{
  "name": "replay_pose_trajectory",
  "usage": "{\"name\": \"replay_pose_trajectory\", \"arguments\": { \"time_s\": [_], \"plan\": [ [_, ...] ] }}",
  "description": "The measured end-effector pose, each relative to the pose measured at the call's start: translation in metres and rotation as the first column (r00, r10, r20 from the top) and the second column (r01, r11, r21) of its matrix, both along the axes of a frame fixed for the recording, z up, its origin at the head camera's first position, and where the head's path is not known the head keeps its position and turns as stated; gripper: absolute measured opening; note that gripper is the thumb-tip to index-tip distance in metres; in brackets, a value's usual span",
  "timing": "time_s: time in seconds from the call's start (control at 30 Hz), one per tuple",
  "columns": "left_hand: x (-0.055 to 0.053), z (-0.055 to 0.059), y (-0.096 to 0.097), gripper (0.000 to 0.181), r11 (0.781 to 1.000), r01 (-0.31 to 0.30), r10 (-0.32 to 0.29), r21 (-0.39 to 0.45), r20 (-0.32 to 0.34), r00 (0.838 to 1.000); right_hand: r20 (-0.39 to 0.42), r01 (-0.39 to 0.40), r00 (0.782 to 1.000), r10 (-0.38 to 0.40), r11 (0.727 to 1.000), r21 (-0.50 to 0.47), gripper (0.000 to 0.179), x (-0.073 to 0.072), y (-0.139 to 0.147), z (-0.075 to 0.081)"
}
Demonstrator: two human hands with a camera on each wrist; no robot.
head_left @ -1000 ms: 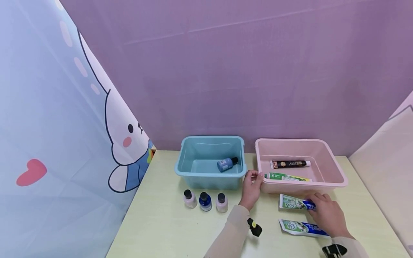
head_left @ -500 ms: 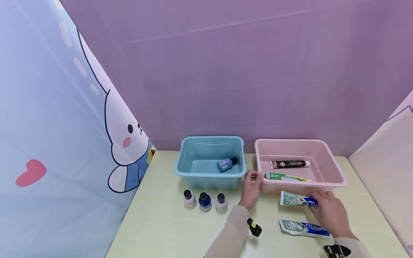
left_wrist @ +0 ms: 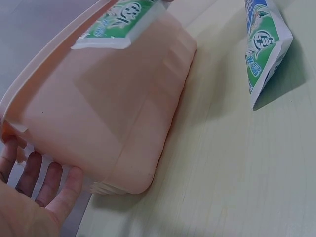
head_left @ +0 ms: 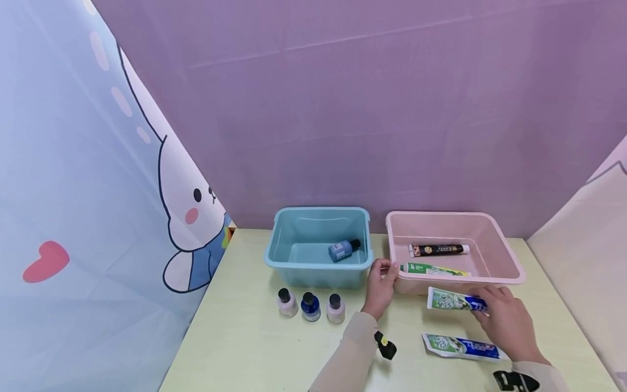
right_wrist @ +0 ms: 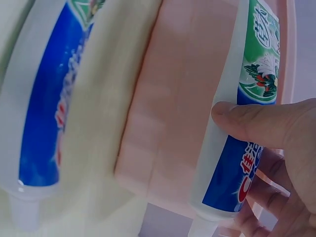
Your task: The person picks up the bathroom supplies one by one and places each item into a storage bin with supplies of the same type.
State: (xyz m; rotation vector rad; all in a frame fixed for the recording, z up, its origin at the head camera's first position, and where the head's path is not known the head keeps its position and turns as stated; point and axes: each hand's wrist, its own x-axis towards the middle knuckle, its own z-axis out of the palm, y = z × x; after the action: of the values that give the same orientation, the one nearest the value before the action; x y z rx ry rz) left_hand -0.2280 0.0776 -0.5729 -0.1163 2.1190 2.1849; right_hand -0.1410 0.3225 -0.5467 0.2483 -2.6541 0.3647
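Observation:
My right hand (head_left: pixel 509 321) pinches a blue, green and white toothpaste tube (head_left: pixel 453 299), held level above the table before the pink bin (head_left: pixel 455 282). In the right wrist view, the thumb (right_wrist: pixel 242 118) presses the tube's side, with fingers behind it. My left hand (head_left: pixel 380 288) grips the bin's front left corner at the rim; its fingers (left_wrist: pixel 64 197) show beneath the rim in the left wrist view. A matching toothpaste tube (head_left: pixel 462 347) lies on the table. Inside the pink bin are a black tube (head_left: pixel 438 250) and a green and yellow tube (head_left: pixel 433 269).
Left of the pink bin stands a blue bin (head_left: pixel 318 266) with a small blue bottle (head_left: pixel 340 250) lying inside. Two pale pink bottles (head_left: pixel 288 304) and a dark blue bottle (head_left: pixel 311 307) stand in front of it. A purple cloth (head_left: pixel 362 109) hangs behind the table.
My right hand has lifted the toothpaste tube and brought it slightly toward the pink bin and to the right. The left hand stays at the bin's corner.

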Motion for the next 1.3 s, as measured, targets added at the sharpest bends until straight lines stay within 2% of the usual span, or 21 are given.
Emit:
{"name": "replay_pose_trajectory", "arguments": {
  "time_s": [0.2, 0.37, 0.6, 0.83, 0.97, 1.3],
  "plan": [
    [-0.001, 0.000, 0.001, 0.010, 1.000, 0.003, -0.003, -0.008, 0.013, 1.000, -0.007, 0.007, 1.000, -0.007, 1.000, -0.011, 0.048, 0.001, 0.000, 0.006],
    [-0.001, -0.001, 0.002, 0.013, 1.000, -0.003, 0.003, -0.006, 0.015, 1.000, -0.030, 0.005, 1.000, -0.005, 1.000, -0.013, 0.053, 0.001, -0.001, 0.010],
    [0.000, -0.001, 0.001, 0.021, 1.000, -0.003, 0.003, 0.002, 0.016, 1.000, -0.053, 0.008, 0.999, -0.008, 1.000, -0.008, 0.051, -0.001, -0.001, 0.016],
    [0.000, 0.000, 0.001, 0.010, 1.000, 0.000, 0.000, -0.001, 0.011, 1.000, -0.109, -0.024, 0.994, 0.021, 0.999, -0.026, 0.048, -0.001, -0.001, 0.025],
    [-0.001, 0.000, 0.001, 0.010, 1.000, -0.001, 0.001, -0.001, 0.010, 1.000, -0.137, -0.035, 0.990, 0.031, 0.999, -0.031, 0.047, -0.003, -0.001, 0.029],
    [0.000, 0.001, 0.001, 0.013, 1.000, -0.010, 0.010, -0.001, 0.009, 1.000, -0.116, -0.021, 0.993, 0.017, 0.999, -0.036, 0.047, -0.008, -0.001, 0.036]
  ]
}}
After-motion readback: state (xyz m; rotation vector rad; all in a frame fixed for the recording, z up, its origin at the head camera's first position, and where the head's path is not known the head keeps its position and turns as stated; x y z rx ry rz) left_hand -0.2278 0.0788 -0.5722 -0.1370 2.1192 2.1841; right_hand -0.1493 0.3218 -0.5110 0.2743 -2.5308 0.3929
